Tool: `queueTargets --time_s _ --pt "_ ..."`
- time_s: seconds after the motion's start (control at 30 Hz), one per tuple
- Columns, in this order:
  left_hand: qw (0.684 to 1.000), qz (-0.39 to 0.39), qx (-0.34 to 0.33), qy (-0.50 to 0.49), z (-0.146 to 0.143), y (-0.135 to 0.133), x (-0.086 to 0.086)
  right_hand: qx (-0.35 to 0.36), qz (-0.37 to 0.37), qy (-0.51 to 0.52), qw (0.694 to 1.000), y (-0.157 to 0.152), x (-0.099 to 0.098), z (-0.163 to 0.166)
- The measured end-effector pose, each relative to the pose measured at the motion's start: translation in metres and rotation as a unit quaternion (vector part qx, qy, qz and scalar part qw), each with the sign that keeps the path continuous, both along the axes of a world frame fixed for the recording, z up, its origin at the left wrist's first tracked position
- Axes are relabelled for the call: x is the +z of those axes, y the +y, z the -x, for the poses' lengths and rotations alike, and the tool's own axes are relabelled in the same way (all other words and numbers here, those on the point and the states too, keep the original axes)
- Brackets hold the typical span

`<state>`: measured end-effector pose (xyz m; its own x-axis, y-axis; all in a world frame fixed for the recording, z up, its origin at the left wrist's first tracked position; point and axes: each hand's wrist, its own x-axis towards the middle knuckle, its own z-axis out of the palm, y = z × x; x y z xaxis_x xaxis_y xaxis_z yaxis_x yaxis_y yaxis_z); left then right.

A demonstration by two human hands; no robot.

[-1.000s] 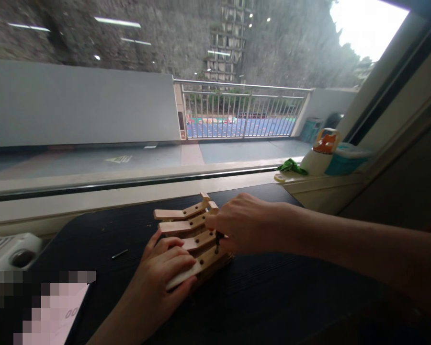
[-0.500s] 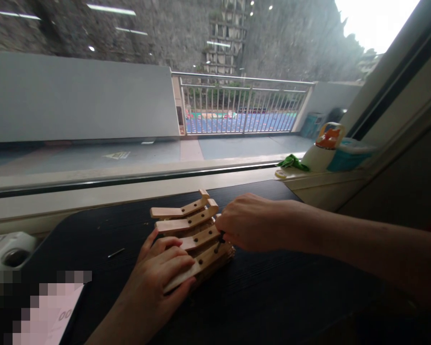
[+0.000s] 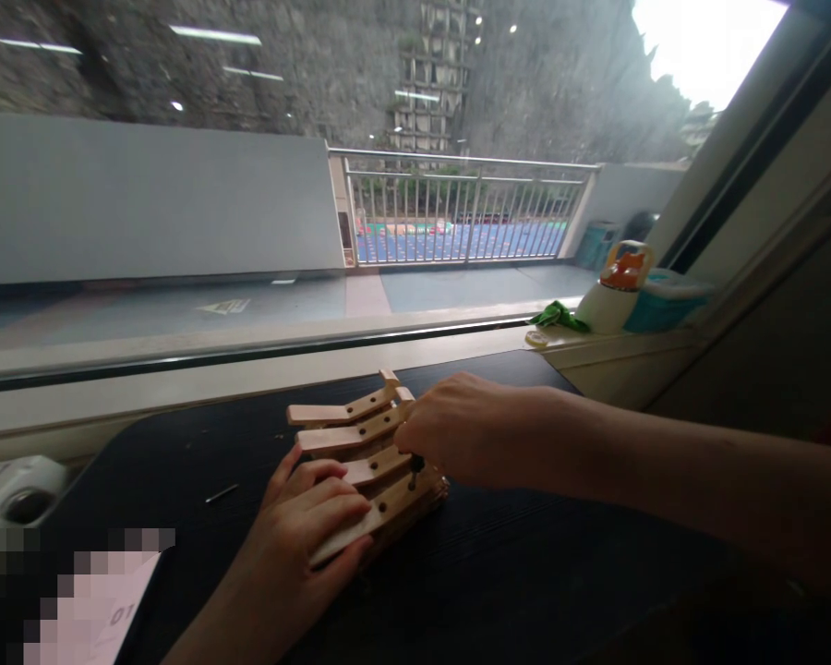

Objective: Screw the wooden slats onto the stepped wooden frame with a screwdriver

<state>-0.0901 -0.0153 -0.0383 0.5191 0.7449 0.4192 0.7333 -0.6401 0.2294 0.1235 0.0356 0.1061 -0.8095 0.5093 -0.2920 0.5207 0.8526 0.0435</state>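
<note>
Dark worktop point(image 3: 526, 573) noted below the window. A slatted wooden assembly point(image 3: 332, 413) is set on it; a thin metal pin point(image 3: 222, 493) is laid left of it, and a pale sheet point(image 3: 121, 614) at the near-left corner.

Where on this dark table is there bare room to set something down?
Free: the tabletop nearer than the right hand, which grips a tool, and between pin and wooden model. Crowded: the model itself, under the left hand.

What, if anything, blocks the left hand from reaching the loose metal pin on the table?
Likely nothing, so yes. The pin lies on the table just left of the left hand, nothing between. That hand is pressing the wooden slats, though.
</note>
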Motion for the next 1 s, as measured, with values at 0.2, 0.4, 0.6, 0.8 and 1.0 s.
queueTargets --time_s 0.2,0.4,0.6,0.8,1.0 --pt "1.000 0.019 0.000 0.006 -0.001 0.000 0.001 -0.003 -0.005 -0.037 0.999 0.003 -0.007 -0.003" --pt "1.000 0.018 0.001 -0.002 -0.002 0.000 0.003 -0.058 0.015 -0.069 0.996 0.000 -0.001 -0.005" --pt "1.000 0.012 -0.003 -0.004 -0.002 0.001 0.003 -0.034 -0.029 -0.018 0.999 -0.004 0.007 -0.005" --pt "1.000 0.028 0.005 0.009 -0.003 0.000 0.003 0.001 -0.017 -0.006 1.000 -0.002 0.004 0.000" --pt "1.000 0.025 0.002 0.015 -0.003 -0.001 0.003 -0.030 -0.010 -0.039 0.999 0.001 -0.003 -0.001"
